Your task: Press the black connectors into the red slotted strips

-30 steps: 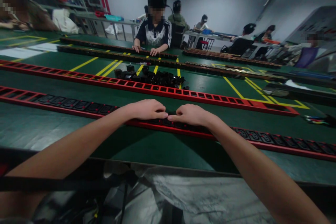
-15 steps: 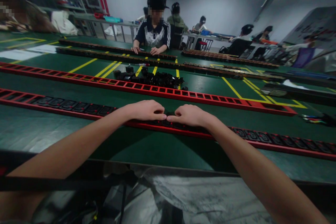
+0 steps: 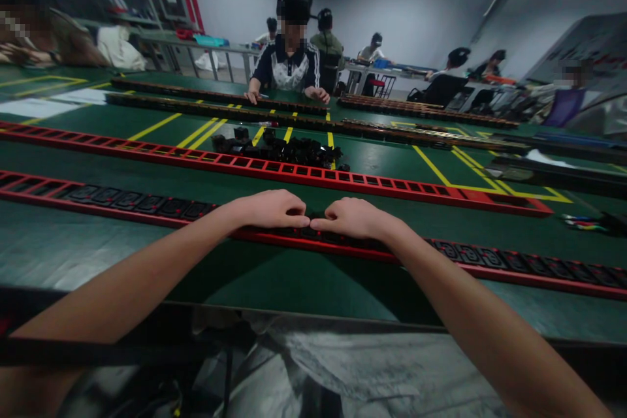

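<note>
A long red strip [image 3: 490, 268] with black sockets set in it lies across the green table near me. My left hand [image 3: 269, 209] and my right hand [image 3: 355, 217] rest side by side on the strip's middle, fingers curled, fingertips almost touching and pressing down on a black socket [image 3: 313, 232] between them. Sockets fill the strip to either side of my hands; its far left end shows open slots.
A second red strip [image 3: 392, 184] with open slots lies farther back. Behind it sits a pile of loose black sockets [image 3: 284, 147]. A person across the table has both hands on dark strips [image 3: 220, 95]. Other people sit at tables behind. Coloured wires [image 3: 585, 222] lie at right.
My hands have stayed on the same spot of the strip. The view has tilted slightly. The person opposite has spread their hands farther apart.
</note>
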### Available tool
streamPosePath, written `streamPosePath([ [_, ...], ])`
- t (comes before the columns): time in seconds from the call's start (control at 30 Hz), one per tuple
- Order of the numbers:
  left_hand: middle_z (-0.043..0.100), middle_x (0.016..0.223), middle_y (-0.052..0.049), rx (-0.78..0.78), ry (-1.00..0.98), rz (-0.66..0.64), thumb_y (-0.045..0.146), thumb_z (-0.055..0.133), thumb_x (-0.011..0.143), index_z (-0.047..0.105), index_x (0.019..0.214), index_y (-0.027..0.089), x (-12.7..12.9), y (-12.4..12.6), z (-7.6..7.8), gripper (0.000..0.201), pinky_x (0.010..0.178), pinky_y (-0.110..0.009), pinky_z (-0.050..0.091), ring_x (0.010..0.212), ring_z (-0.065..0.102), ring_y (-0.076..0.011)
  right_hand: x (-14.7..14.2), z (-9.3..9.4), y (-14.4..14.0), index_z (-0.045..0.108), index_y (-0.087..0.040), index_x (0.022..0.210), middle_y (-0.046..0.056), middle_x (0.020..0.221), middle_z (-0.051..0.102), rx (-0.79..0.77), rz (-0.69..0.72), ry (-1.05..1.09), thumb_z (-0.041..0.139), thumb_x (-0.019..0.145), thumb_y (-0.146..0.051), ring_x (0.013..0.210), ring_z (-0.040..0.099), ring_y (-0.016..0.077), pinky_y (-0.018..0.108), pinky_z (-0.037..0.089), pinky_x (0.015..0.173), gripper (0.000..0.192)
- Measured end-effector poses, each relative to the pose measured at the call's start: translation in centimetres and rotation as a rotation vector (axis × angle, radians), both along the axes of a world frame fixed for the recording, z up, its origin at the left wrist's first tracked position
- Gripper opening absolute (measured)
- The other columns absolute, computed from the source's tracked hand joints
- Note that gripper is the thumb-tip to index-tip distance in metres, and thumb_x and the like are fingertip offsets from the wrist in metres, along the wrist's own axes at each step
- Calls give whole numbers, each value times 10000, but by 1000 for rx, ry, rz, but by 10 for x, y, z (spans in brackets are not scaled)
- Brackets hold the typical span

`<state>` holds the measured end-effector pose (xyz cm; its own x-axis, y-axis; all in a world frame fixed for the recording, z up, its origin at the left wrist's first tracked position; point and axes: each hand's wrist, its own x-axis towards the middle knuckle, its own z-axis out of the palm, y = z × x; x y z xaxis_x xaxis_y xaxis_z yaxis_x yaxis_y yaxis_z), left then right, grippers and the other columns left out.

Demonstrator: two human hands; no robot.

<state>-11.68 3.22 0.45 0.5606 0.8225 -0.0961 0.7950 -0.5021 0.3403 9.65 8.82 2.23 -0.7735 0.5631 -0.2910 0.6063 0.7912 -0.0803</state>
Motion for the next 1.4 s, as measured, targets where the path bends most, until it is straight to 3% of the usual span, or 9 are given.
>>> streamPosePath([
  [0.73, 627, 816, -27, 4, 7, -8, 504, 419, 931, 633, 823, 181, 0, -1, 1, 402, 615, -262, 334, 707, 541, -146, 2, 0, 2, 706, -185, 856, 109, 879, 703, -54, 44, -15, 158, 858, -812, 719, 597, 202, 279, 331, 599, 833],
  [1.17, 632, 833, -37, 8, 6, 2, 541, 389, 938, 652, 859, 183, 1, -2, 2, 451, 625, -277, 335, 734, 545, -161, 3, 4, -1, 692, -191, 845, 93, 862, 698, -62, 43, -37, 275, 822, -837, 704, 602, 199, 269, 318, 569, 769],
  [1.4, 636, 851, -39, 2, 33, 15, 523, 395, 939, 638, 850, 186, 3, -3, 5, 425, 627, -270, 335, 742, 549, -161, 4, 3, 1, 696, -193, 858, 99, 853, 699, -51, 78, -32, 227, 843, -820, 703, 590, 202, 283, 318, 583, 783],
])
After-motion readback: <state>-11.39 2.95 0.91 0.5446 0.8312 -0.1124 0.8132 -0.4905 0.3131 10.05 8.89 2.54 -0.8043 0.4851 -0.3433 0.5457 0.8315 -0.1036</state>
